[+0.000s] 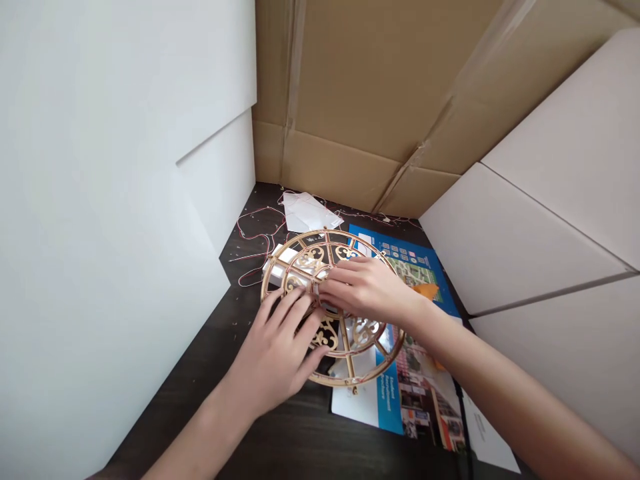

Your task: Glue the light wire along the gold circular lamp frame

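Note:
A round gold wheel-shaped frame [349, 365] with spokes, inner rings and scrolled ornaments lies flat in front of me. Thin reddish wire runs along parts of its rings. My left hand [277, 343] rests over the wheel's left side, fingers spread and touching the frame, thumb near a scrolled ornament. At the wheel's centre, my right hand [367, 287] has its fingers bent and pressed together by the hub. Whatever lies between those fingertips is hidden. Beneath the wheel's left edge is a white box-like piece [273, 273].
Behind the wheel lie a white sheet [307, 212] and loose thin red-white wire [256, 235]. A blue brochure [390, 393] and printed sheets are under the wheel's right side. White panels [200, 200] stand left and right, with a cardboard wall [360, 80] at the back.

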`<state>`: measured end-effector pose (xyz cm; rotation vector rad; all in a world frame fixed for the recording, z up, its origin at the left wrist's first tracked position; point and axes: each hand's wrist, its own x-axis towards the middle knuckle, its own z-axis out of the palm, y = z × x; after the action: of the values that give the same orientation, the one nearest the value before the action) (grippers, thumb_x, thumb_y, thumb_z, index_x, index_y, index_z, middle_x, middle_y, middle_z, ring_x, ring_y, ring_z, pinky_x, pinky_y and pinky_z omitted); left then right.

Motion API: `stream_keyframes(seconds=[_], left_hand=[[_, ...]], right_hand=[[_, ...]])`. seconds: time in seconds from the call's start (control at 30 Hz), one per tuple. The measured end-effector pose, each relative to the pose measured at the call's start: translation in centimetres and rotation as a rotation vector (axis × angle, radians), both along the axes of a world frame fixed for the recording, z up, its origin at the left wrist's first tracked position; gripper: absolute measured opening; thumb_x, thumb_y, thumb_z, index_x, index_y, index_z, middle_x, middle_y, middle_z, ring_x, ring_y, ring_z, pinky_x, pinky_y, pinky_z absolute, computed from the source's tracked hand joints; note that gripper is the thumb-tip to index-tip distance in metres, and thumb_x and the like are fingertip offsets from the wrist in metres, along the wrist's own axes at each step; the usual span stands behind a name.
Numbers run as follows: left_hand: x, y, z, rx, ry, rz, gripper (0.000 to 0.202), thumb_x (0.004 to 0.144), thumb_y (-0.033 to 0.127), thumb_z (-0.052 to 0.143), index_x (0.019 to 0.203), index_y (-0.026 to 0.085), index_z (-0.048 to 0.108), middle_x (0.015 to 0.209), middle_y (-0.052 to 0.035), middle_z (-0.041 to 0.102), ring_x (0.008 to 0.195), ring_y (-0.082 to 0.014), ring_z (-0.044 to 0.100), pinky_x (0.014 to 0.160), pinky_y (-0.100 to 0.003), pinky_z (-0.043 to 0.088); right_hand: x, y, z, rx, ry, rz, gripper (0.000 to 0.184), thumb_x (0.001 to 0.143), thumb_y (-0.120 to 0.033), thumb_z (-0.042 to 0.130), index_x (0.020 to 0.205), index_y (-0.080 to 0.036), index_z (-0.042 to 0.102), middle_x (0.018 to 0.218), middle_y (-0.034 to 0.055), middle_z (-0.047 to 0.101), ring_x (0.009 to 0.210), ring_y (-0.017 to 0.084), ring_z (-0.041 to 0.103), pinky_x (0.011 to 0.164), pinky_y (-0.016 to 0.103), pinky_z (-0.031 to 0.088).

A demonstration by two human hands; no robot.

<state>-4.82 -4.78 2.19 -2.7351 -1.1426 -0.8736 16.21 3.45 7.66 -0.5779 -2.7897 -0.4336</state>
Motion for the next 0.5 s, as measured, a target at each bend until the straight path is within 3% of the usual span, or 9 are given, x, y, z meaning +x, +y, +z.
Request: stream_keyframes(seconds=[0.27,0.5], left_hand=[[0.25,0.05,-0.08,0.075,0.062,-0.006,0.043,0.099,0.028,0.048,0.127,-0.001,0.063,0.132,-0.0226,0.065,0.126,-0.0356,0.06,0.104,-0.054,0.047],[0.4,0.03,0.04,0.038,0.031,0.002,0.04,0.098,0.027,0.048,0.127,0.005,0.066,0.133,-0.0212,0.065,0.125,-0.0365,0.061,0.101,-0.055,0.05]], right_hand=[[0.41,-0.33,-0.12,-0.062,0.049,-0.025,0.028,0.106,-0.026,0.049,0.087,-0.017,0.068,0.074,-0.0007,0.057,0.068,0.013,0.049,0.063,0.03,0.035],[0.16,-0.34,-0.3,-0.115,0.056,-0.04,0.028,0.106,-0.028,0.048,0.091,-0.018,0.069,0.076,-0.0005,0.059,0.07,0.012,0.051,0.064,0.03,0.036]])
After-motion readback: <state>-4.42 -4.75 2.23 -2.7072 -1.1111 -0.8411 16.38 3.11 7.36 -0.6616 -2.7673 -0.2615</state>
